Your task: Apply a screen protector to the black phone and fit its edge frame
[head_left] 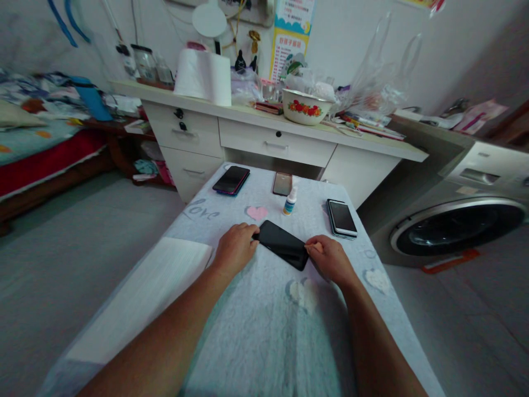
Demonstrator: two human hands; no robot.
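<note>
Phone [283,244]: black, rigid, slick glass; likely light, fragile.
Left hand [235,249]: fingers closed on one end.
Right hand [330,259]: fingers pinching opposite end.
Hold: short edges, right at fingers.

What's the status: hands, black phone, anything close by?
Left hand grips black phone at its left end, right hand pinches the right corner. Screen dark, over the tablecloth. Small bottle just beyond, apart; three more phones farther out.

Single head-worn view, facing forward and down along both forearms, close over the cloth-covered table [264,336], left hand [235,249] and right hand [330,259] on the black phone [283,243] mid-frame, white desk [285,140] beyond, wide lens bending edges.
</note>
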